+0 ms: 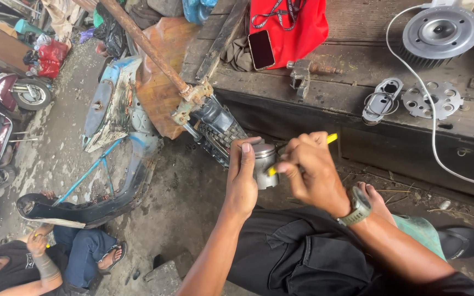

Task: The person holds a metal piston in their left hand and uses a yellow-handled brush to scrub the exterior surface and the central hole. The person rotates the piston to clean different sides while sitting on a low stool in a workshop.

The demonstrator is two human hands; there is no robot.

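left hand (241, 178) upright, fingers wrapped around a grey metal piston (264, 164), right hand (309, 167) curled beside it, pinching a yellow tool (330, 139) against its side

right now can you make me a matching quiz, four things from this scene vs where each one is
Things:
1. metal piston
2. yellow tool
3. dark phone
4. round finned metal part

Places:
A. far right end of the wooden bench
B. in the left hand
C. on the red cloth
D. in the right hand

Pairs: 1-B, 2-D, 3-C, 4-A
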